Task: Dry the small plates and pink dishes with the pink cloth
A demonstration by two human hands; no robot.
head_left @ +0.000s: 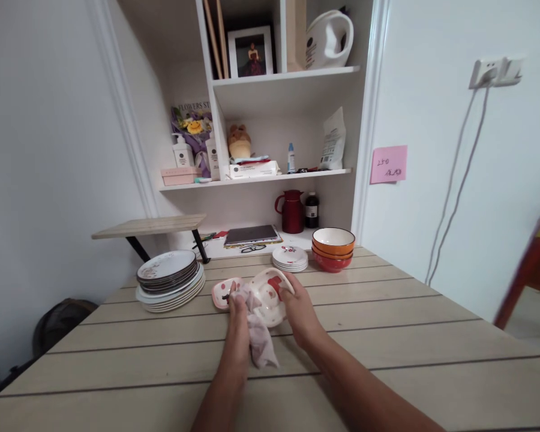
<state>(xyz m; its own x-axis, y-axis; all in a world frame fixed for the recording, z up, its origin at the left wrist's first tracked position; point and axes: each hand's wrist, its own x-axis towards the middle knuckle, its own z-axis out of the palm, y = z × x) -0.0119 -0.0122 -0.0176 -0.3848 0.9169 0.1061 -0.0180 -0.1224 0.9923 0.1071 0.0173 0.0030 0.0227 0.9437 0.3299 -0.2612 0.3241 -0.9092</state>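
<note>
White patterned dish [266, 301] is held over the table's middle, tipped, inner face toward the camera. Right hand [302, 307] has its right rim: thumb on the face side, the other fingers mostly hidden behind. Left hand [238, 309] is curled around a pale cloth [261, 343], bunched against the dish's left side; one end hangs down (can't tell if the fingers grip china through it).

Handling, my guess: light, stiff, glazed ceramic, so slippery and chip-prone. Best hold is the rim, thumb inside, fingers under. Cloth is soft and limp, should add friction.

Pink-rimmed dish [220, 293] sits just beside the left hand, partly hidden by it; easiest thing to knock. Left: tall plate stack [170, 283], below a raised wooden shelf [149, 225]. Behind: small plates [290, 258] and, next to them, stacked bowls [333, 251]. Tabletop [400, 336] has open room to the right and toward the body; table edges are well apart from the dish.
</note>
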